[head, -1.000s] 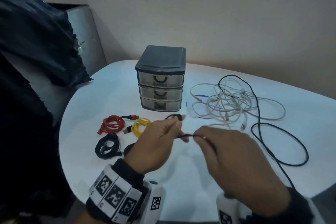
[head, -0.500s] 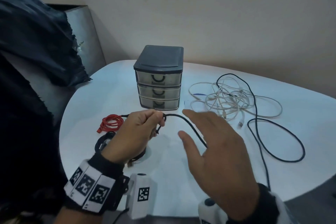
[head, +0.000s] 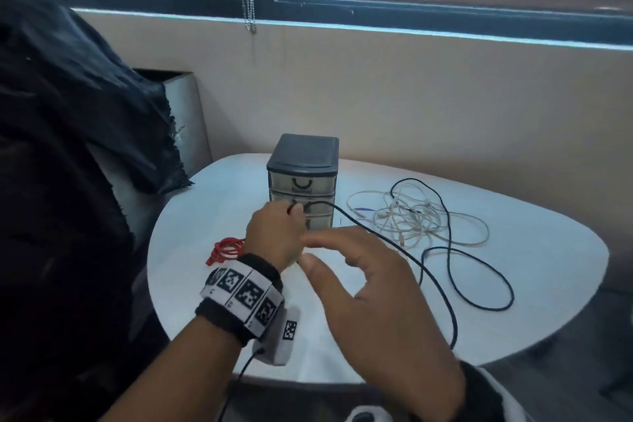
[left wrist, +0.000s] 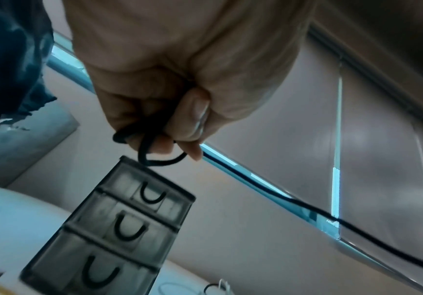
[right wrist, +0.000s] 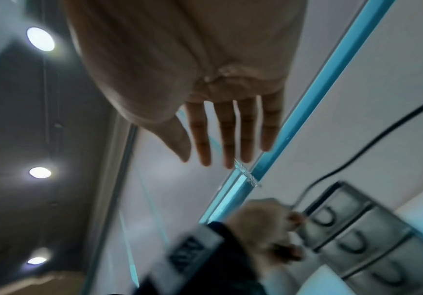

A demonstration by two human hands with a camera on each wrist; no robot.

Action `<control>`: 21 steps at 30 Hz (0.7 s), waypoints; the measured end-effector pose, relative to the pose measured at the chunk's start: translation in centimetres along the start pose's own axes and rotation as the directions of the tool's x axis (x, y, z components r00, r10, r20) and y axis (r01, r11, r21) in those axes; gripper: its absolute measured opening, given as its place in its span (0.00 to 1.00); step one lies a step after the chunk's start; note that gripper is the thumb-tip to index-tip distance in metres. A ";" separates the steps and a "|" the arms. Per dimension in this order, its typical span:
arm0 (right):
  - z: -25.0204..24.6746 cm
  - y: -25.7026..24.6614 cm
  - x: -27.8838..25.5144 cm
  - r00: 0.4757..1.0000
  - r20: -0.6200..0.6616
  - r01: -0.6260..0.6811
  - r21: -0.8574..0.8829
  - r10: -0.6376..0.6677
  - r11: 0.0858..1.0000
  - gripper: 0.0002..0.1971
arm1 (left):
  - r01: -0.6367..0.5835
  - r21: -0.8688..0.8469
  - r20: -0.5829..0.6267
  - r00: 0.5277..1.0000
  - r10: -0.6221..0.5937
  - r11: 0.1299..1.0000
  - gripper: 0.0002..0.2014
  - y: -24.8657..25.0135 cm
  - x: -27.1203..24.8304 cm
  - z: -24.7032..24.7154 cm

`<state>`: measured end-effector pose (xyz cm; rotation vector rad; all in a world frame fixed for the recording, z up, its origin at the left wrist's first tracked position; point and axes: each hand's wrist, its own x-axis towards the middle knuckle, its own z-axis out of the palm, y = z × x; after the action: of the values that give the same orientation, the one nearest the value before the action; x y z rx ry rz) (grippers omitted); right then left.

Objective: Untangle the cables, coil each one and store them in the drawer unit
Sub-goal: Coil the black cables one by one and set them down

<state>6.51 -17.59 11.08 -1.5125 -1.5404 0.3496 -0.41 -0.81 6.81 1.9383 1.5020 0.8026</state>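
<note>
While left hand [head: 274, 236] grips black cable [head: 442, 288] (small loop), right hand [head: 373, 301] spread, holding nothing

Left hand [head: 274, 236] lifted from low over worktop [head: 212, 202], now up in front of drawer unit [head: 301, 178], black cable [head: 424, 271] end raised with it. My right hand [head: 370, 301] let go of cable a second ago; fingers [right wrist: 226, 135] now spread, holding nothing. My head view tilted up: window blind now in frame. Yellow coil and black coil now hidden behind left arm.
</note>
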 end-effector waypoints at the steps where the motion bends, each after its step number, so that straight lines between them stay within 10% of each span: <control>1: 0.2 1.0 0.0 0.998 0.014 -0.059 -0.094 0.061 0.994 0.14 | -0.010 -0.007 -0.010 1.000 0.010 1.000 0.18 0.5 -0.3 -0.4; 6: 1.1 5.0 0.5 0.985 -0.164 -0.131 -0.456 0.061 0.880 0.28 | -0.122 -0.007 0.074 0.990 0.122 0.992 0.20 2.0 -2.5 -2.1; 9: 0.6 6.5 1.9 0.975 -0.207 -0.154 -0.378 0.078 0.913 0.21 | 0.072 -0.303 0.251 0.968 0.007 0.950 0.18 3.1 -3.6 -3.2; 15: -0.2 9.4 5.2 0.949 -0.285 -0.116 0.084 0.135 0.990 0.10 | 0.419 -0.702 0.573 0.812 0.108 0.576 0.16 4.7 -4.5 -4.8; 21: 1.9 11.3 4.0 0.980 -0.055 -0.192 -0.045 0.189 0.980 0.17 | 0.447 -0.889 0.457 0.871 0.180 0.097 0.19 3.9 -2.7 -4.2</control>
<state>12.98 -10.91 3.29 -1.7006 -1.3772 0.3822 -1.56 -4.00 12.10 0.7190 0.4180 0.8166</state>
